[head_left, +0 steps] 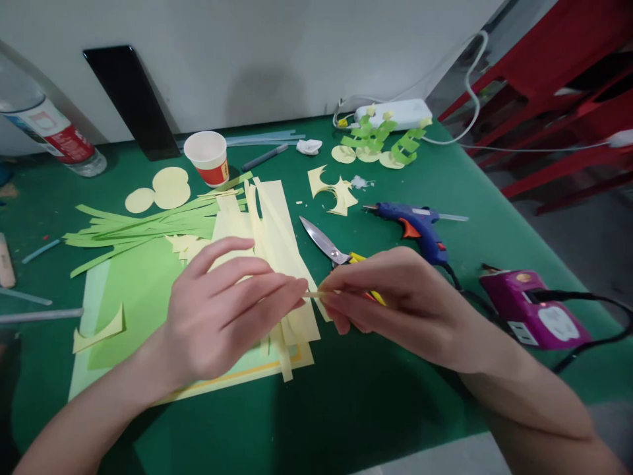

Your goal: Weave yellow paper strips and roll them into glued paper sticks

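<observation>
A thin pale-yellow paper strip (313,295) spans the small gap between my two hands over the table. The fingertips of my left hand (232,307) are closed on one end, and my right hand (395,307) pinches the other. Beneath my left hand lie pale-yellow paper strips (271,218) on green sheets (133,303). Scissors (324,241) with yellow-and-red handles rest just beyond my right hand, which partly hides them. Behind it is a blue glue gun (418,224) with an orange trigger and a clear glue stick in its back.
Green paper strips (133,224), round yellow cutouts (171,188), a paper cup (206,158), a bottle (54,125) and a propped black phone (132,102) stand left. Green paper plants on discs (368,142) and a white power strip (403,113) sit back right; a purple socket box (534,309) is near the right edge.
</observation>
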`<state>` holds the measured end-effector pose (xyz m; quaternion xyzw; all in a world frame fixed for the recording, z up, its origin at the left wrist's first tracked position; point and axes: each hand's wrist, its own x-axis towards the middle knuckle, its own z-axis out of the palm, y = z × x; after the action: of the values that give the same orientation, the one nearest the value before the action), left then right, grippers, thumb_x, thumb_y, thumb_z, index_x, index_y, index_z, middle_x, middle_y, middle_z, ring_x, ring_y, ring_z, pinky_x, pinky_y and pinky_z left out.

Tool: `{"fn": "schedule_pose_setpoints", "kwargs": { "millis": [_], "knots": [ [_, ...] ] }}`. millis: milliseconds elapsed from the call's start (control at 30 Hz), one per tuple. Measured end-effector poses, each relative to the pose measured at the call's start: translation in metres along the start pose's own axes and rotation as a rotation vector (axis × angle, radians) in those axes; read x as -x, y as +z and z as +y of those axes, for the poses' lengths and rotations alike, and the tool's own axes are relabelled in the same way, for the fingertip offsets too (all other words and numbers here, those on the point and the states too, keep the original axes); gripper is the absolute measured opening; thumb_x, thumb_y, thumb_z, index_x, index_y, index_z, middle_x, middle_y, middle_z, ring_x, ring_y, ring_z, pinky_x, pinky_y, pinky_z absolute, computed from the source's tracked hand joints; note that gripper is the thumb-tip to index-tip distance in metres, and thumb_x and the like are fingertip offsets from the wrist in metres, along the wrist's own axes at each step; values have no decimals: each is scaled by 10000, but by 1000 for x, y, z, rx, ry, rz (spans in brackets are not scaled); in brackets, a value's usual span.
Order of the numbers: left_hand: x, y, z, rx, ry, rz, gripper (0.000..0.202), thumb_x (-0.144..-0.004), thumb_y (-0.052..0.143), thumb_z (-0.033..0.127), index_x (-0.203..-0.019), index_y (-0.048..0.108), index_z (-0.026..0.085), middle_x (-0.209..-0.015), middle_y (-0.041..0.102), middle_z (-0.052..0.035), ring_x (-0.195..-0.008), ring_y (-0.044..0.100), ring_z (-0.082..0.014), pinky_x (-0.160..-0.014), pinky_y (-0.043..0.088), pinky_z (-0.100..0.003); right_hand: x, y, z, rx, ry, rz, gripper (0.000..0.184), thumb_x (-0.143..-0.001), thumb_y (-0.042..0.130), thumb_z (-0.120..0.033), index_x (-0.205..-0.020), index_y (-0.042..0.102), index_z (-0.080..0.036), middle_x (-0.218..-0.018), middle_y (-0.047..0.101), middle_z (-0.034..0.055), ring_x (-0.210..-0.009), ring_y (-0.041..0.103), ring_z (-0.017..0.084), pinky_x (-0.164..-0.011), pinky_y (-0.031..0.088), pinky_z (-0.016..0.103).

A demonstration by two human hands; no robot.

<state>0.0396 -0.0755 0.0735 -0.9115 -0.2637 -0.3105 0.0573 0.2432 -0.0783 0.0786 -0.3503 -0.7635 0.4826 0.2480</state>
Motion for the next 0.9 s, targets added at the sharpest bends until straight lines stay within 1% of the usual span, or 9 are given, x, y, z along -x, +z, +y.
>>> {"fn": "schedule_pose_setpoints", "kwargs": {
  "millis": [133, 267, 400, 467, 533, 633, 700, 800, 900],
  "knots": [
    [2, -1, 4, 55, -36, -42, 112, -857, 531, 171, -812, 632, 152, -661, 702, 13, -614, 627, -101, -757, 507, -218, 1, -2, -1, -13, -5, -29, 241, -855, 459, -165, -634, 551, -137, -526, 565, -3, -444, 458, 45, -395, 317, 165],
    [2, -2, 6, 44, -69, -63, 129, -858, 533, 205, -822, 633, 132, -609, 675, 2, -561, 603, -108, -622, 514, -226, 2, -3, 0, 32, -83, 14, 186, -855, 466, -141, -707, 578, -126, -570, 587, -9, -467, 467, 29, -436, 362, 134],
    [3, -3, 6, 36, -62, -156, 227, -905, 442, 214, -833, 637, 123, -572, 643, -12, -518, 572, -106, -519, 467, -222, 2, -3, 0, 92, -127, 39, 162, -854, 480, -147, -744, 594, -113, -590, 597, -4, -487, 468, 26, -443, 368, 128],
    [5, -3, 6, 75, -75, -152, 195, -902, 446, 204, -895, 621, 118, -589, 642, -14, -530, 572, -113, -508, 451, -228, 1, -2, 1, 110, -142, 70, 153, -852, 483, -149, -773, 605, -104, -596, 601, 0, -482, 466, 27, -429, 363, 131],
    [8, -2, 6, 132, -107, -127, 171, -891, 467, 189, -989, 588, 118, -611, 646, -5, -547, 582, -119, -512, 444, -233, 1, -1, 2, 134, -156, 137, 140, -846, 495, -150, -798, 618, -103, -610, 608, 3, -484, 473, 32, -423, 366, 139],
    [11, -1, 6, 214, -166, -162, 214, -899, 447, 195, -1076, 550, 132, -641, 661, 3, -561, 608, -121, -513, 443, -226, 1, 2, 4, 196, -179, 261, 87, -814, 557, -149, -801, 638, -122, -645, 633, 6, -538, 528, 53, -457, 400, 154],
    [10, 0, 6, 252, -187, -187, 213, -900, 439, 203, -1063, 559, 138, -633, 667, 4, -553, 621, -123, -504, 438, -220, 1, 4, 3, 207, -185, 309, 49, -788, 596, -148, -784, 643, -135, -657, 646, 1, -570, 558, 62, -486, 423, 157],
    [8, 0, 7, 321, -227, -176, 175, -882, 459, 194, -1000, 576, 140, -599, 660, 14, -501, 612, -119, -478, 428, -213, 1, 5, 3, 161, -174, 332, 23, -764, 621, -134, -760, 638, -150, -660, 653, -11, -561, 562, 54, -477, 431, 149],
    [5, -1, 8, 468, -344, -235, 146, -868, 468, 157, -973, 568, 149, -644, 669, 19, -518, 614, -97, -486, 439, -180, 0, 6, 6, 126, -184, 319, 32, -760, 622, -125, -749, 638, -151, -663, 655, -2, -575, 570, 69, -491, 442, 174]
  ]
}}
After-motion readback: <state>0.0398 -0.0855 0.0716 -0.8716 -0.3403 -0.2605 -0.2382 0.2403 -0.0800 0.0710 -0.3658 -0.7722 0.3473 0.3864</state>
